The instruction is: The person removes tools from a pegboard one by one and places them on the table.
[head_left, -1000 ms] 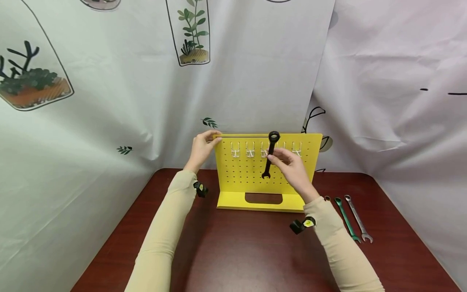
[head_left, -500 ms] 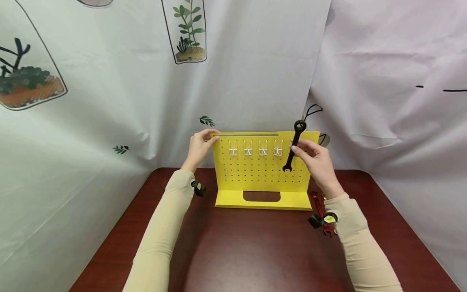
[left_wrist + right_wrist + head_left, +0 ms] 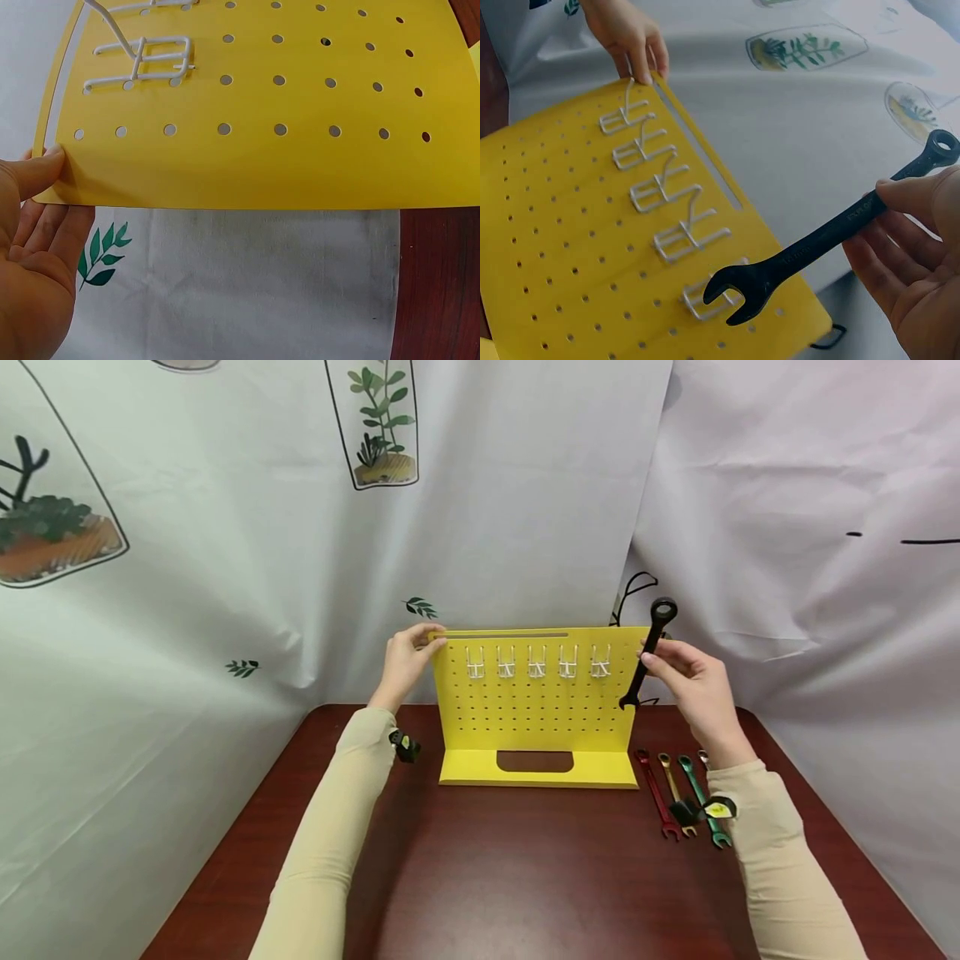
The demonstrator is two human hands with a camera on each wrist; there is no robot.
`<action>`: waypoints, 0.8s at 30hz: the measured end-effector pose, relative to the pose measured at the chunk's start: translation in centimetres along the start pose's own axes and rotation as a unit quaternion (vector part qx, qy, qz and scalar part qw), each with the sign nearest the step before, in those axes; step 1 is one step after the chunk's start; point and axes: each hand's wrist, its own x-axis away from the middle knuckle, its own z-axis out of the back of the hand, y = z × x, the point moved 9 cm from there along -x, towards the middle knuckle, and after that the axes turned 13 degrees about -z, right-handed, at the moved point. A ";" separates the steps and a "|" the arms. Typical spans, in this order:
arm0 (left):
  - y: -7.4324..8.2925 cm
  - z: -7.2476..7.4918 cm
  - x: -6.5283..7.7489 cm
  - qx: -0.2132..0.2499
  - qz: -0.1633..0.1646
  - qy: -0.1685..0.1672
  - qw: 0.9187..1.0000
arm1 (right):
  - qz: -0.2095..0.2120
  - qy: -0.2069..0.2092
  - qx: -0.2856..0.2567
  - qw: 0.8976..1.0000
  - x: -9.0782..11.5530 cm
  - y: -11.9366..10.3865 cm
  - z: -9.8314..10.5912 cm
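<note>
A yellow pegboard stand point(image 3: 525, 710) stands upright on the table, with a row of several white wire hooks point(image 3: 536, 663) near its top. My left hand point(image 3: 406, 667) pinches the board's upper left corner, thumb in front and fingers behind, as the left wrist view shows. In my right hand point(image 3: 693, 693) a black combination wrench point(image 3: 817, 244) is pinched between thumb and fingers. It is held at the board's right edge, ring end up and open jaw down. The right wrist view shows the open end in front of the nearest hook, but whether they touch I cannot tell.
Right of the stand lie a red wrench point(image 3: 657, 795), a gold wrench point(image 3: 670, 781), a green wrench point(image 3: 703, 800) and a silver one mostly hidden by my right wrist. The dark red table point(image 3: 517, 877) meets a printed white cloth point(image 3: 525, 510) behind.
My right hand has moved to the right with the black wrench, from before the hooks to the board's right edge, uncovering the hooks. My left hand keeps its hold on the corner.
</note>
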 end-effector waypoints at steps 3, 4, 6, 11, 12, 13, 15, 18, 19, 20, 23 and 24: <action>0.0 -0.1 0.0 0.001 0.002 -0.001 1.000 | -0.001 0.013 0.004 1.000 0.1 0.2 1.3; -0.1 -0.1 0.0 0.002 0.004 -0.002 1.000 | -0.003 0.018 0.002 1.000 0.2 0.2 1.8; -0.1 -0.1 0.0 0.002 0.006 -0.001 1.000 | -0.002 0.022 -0.016 1.000 0.3 0.2 2.7; -0.1 0.0 0.0 0.006 0.005 0.001 1.000 | 0.009 0.025 -0.088 0.996 0.6 0.0 4.8; -0.1 0.0 0.0 0.006 0.004 0.001 1.000 | 0.010 0.028 -0.096 0.995 0.7 0.0 5.2; -0.1 0.0 0.0 0.007 0.003 0.001 1.000 | 0.010 0.031 -0.103 0.994 0.7 0.0 5.6; -0.2 0.0 0.0 0.008 0.001 0.000 1.000 | 0.007 0.039 -0.114 0.993 0.9 0.2 6.5; -0.3 -0.1 -0.1 0.008 0.001 -0.001 1.000 | -0.007 0.058 -0.121 0.991 1.2 0.8 7.9; -0.3 -0.1 -0.1 0.007 0.001 -0.002 1.000 | -0.013 0.064 -0.120 0.991 1.3 1.1 8.4; -0.3 -0.1 -0.1 0.007 0.002 -0.002 1.000 | -0.018 0.069 -0.122 0.990 1.4 1.3 8.9; -0.3 -0.1 -0.1 0.007 0.001 -0.002 1.000 | -0.029 0.079 -0.126 0.988 1.7 1.8 10.1; -0.2 -0.1 -0.1 0.007 -0.001 -0.002 1.000 | -0.029 0.083 -0.130 0.988 1.8 1.9 10.5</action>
